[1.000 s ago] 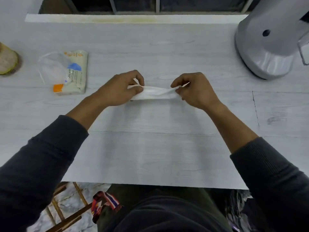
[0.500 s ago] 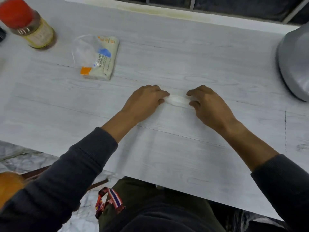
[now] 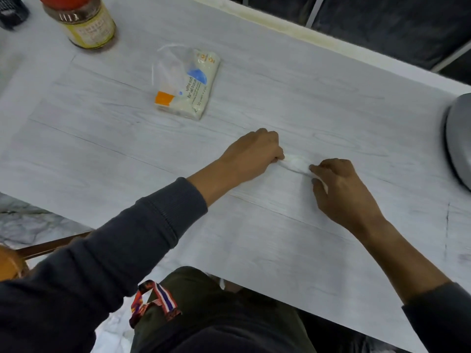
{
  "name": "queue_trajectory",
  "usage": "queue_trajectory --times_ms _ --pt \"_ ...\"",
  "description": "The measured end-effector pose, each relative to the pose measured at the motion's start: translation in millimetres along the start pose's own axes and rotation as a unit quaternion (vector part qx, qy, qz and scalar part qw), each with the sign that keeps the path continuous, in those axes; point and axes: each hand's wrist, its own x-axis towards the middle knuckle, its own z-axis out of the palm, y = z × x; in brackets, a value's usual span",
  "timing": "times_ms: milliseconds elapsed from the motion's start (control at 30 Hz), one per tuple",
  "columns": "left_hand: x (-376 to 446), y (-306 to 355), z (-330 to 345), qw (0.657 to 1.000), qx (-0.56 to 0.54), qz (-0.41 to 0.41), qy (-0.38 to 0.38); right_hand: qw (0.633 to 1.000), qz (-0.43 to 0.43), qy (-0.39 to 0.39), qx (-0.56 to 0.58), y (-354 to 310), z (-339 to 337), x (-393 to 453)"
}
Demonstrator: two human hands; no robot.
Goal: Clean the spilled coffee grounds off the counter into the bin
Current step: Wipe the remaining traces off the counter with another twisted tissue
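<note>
Left hand (image 3: 252, 155) and right hand (image 3: 341, 189) each pinch the tissue (image 3: 295, 163) on the desk (image 3: 254, 238); pulling apart could tear it.

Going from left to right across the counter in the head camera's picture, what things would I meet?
Jar with a red lid → pack of facial tissues → left hand → white tissue pinched between both hands → right hand → grey appliance at the right edge.
</note>
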Motion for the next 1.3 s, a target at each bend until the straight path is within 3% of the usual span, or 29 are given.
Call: queue_trajectory --times_ms 200,433,600,700,800,900,1033,1133,1300 --pt "-5.0 -6.4 6.1 0.999 0.017 0.031 0.004 0.999 0.025 0.004 0.039 1.6 4.6 8.2" --pt "-4.2 -18.4 -14.9 1.0 -0.021 0.0 -0.014 0.997 0.03 0.045 0.063 -7.7 -13.8 42.7" --pt "-1.1 -48.9 -75.9 0.992 0.008 -0.1 0.071 0.997 -0.015 0.063 0.052 -33.5 -41.0 127.3" --pt "-13.8 -77.1 -87.1 0.977 0.015 -0.188 0.102 0.994 -0.102 0.031 0.029 -57.8 -33.8 184.0" --pt "-43.6 -84.2 -68.2 0.953 0.011 -0.289 0.084 0.986 -0.16 -0.039 -0.006 -85.3 -7.5 217.7" --pt "-70.2 -64.0 -41.1 0.945 0.016 -0.318 0.074 0.975 -0.206 -0.084 -0.014 -94.9 17.0 221.9" --pt "-75.9 -23.2 -15.0 0.938 0.032 -0.335 0.085 0.959 -0.278 -0.06 0.004 -69.6 14.0 188.9" --pt "-60.5 33.9 12.4 0.944 0.02 -0.318 0.089 0.95 -0.309 -0.039 0.02 -16.7 4.7 143.2" --pt "-13.1 168.1 71.8 0.973 0.019 -0.222 0.065 0.968 -0.25 -0.018 0.026 109.7 -14.4 52.2"
